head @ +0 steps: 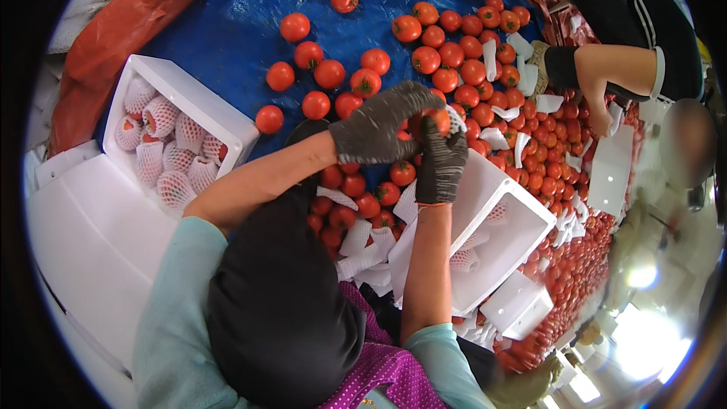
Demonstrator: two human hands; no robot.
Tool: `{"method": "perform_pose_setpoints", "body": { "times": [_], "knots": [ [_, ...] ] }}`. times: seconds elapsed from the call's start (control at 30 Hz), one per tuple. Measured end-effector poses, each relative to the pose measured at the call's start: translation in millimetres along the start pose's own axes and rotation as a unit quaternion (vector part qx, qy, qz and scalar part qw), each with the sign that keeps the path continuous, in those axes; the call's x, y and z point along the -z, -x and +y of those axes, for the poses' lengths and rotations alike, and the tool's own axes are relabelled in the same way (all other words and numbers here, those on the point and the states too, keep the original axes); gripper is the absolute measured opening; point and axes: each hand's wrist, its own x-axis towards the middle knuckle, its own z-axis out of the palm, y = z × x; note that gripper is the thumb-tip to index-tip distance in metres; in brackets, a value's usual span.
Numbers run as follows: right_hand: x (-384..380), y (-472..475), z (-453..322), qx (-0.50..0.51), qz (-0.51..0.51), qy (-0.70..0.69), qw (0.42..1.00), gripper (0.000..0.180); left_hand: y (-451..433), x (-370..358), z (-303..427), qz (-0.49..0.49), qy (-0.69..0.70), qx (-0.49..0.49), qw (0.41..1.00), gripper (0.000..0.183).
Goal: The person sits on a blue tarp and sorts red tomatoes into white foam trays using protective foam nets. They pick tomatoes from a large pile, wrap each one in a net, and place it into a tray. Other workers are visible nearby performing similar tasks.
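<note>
My left hand [381, 125], in a dark grey knitted glove, curls over a red tomato [430, 124] from the left. On the tomato's right side a white foam net sleeve [456, 120] shows at the fingers of my gloved right hand [442, 162]. How far the sleeve covers the fruit is hidden by the gloves. Just right of my right forearm a white foam box [511, 238] stands tilted, with a few netted tomatoes [466, 258] inside. Loose tomatoes [369, 204] and flat white foam sleeves [363, 253] lie below my hands.
A white foam box [187, 91] of netted tomatoes stands at left, beside a large white surface [96, 221]. Tomatoes are scattered over a blue tarp [227, 28] and heaped at right [539, 142]. Another person's hand [599, 119] works there near a white box [610, 170].
</note>
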Motion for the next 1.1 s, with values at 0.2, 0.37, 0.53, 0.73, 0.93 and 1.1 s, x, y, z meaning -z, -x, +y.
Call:
{"method": "perform_pose_setpoints", "body": {
  "times": [0.2,0.37,0.53,0.73,0.93,1.1],
  "knots": [
    [12,13,-15,-0.170,-0.042,-0.378,0.909,0.042,19,-1,-81,-0.100,0.514,0.357,0.774,0.035],
    [10,17,-11,-0.179,-0.071,-0.288,0.938,0.040,28,-30,-50,-0.009,0.552,0.330,0.766,0.037],
    [7,11,-27,-0.067,-0.047,0.091,0.992,0.045,23,6,-33,-0.013,0.440,0.253,0.862,0.029],
    [25,18,-32,0.104,0.063,0.170,0.978,0.051,18,3,23,-0.126,0.253,0.136,0.949,0.017],
    [79,80,-147,0.045,0.076,0.460,0.883,0.063,71,-25,-56,-0.397,-0.190,-0.151,0.885,0.026],
    [140,93,-144,0.007,0.108,0.631,0.768,0.064,115,-34,-75,-0.545,-0.376,-0.188,0.725,0.029]
  ]
}}
